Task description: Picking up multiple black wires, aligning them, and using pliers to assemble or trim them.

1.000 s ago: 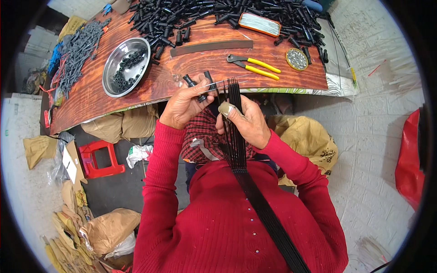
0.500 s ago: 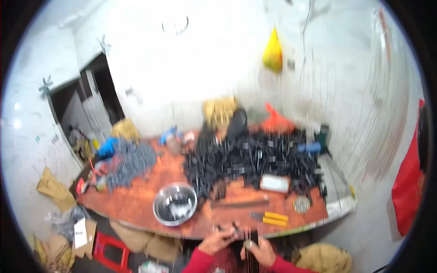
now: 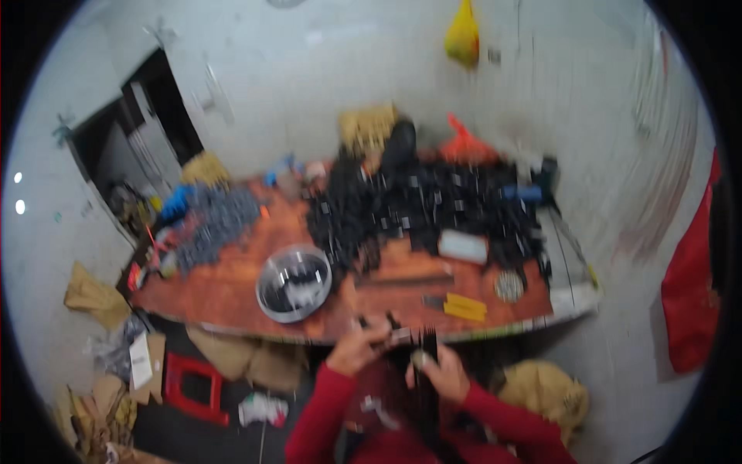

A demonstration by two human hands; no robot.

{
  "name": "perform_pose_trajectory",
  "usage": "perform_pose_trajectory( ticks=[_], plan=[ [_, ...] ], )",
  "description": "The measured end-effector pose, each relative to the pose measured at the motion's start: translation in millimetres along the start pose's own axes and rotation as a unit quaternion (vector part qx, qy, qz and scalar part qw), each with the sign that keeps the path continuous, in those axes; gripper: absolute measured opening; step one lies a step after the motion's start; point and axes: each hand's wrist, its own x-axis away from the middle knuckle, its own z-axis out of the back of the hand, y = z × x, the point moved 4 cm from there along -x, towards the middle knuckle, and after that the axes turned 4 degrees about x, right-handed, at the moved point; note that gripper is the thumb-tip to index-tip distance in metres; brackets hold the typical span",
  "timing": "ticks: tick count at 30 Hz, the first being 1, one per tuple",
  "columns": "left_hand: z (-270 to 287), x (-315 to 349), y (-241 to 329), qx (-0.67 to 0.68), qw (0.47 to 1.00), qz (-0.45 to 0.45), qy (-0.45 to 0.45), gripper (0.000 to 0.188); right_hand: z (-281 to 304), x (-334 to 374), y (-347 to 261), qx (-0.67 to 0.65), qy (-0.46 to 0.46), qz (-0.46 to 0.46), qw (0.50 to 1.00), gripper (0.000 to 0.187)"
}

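My left hand [image 3: 359,348] is closed at the table's near edge. Its fingers pinch a small dark piece [image 3: 393,321], too blurred to identify. To the right, my right hand [image 3: 444,373] grips a bundle of thin black strips [image 3: 427,340] that stand roughly upright. The two hands are apart, in front of my body. Beyond them on the reddish-brown table [image 3: 371,311] lie yellow-handled pliers [image 3: 464,307]. A steel bowl [image 3: 267,305] with dark pieces and something white inside stands to the left of the hands.
A heap of black strips [image 3: 402,197] covers the table's back, with a white box [image 3: 462,247] at its front. A grey pile [image 3: 220,224] lies left. A round tin [image 3: 508,286] stands right. On the floor are a red stool [image 3: 171,387] and a sack [image 3: 545,390].
The view has tilted down, so the table and hands appear higher and more of my arms shows. Both hands keep hold of their things, with little change between them.
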Motion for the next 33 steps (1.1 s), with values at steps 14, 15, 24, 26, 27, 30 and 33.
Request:
perform_pose_trajectory(
  ticks=[14, 15, 24, 26, 27, 30, 33],
  plan=[
    [6, 6, -8, 0.003, 0.999, 0.032, -0.041, 0.037, -12, 2, 11, -0.073, -0.016, -0.040, 0.996, 0.041],
    [6, 8, -10, 0.011, 0.999, 0.032, -0.041, 0.037, -13, 4, 13, -0.074, -0.022, -0.045, 0.996, 0.041],
    [3, 3, -11, 0.009, 0.998, 0.031, -0.061, 0.032, -14, 2, 14, -0.079, -0.036, -0.043, 0.995, 0.042],
    [0, 2, -9, -0.004, 0.997, 0.035, -0.064, 0.032, -12, 0, 14, -0.079, -0.036, -0.047, 0.995, 0.042],
    [-1, 2, -9, -0.016, 0.997, 0.039, -0.067, 0.032, -12, -1, 14, -0.075, -0.037, -0.049, 0.995, 0.042],
    [-5, 2, -7, -0.038, 0.997, 0.046, -0.040, 0.033, -10, -2, 15, -0.069, -0.037, -0.054, 0.996, 0.042],
    [-3, 1, -6, -0.055, 0.997, 0.032, -0.038, 0.033, -11, -3, 17, -0.065, -0.038, -0.053, 0.996, 0.042]
  ],
)
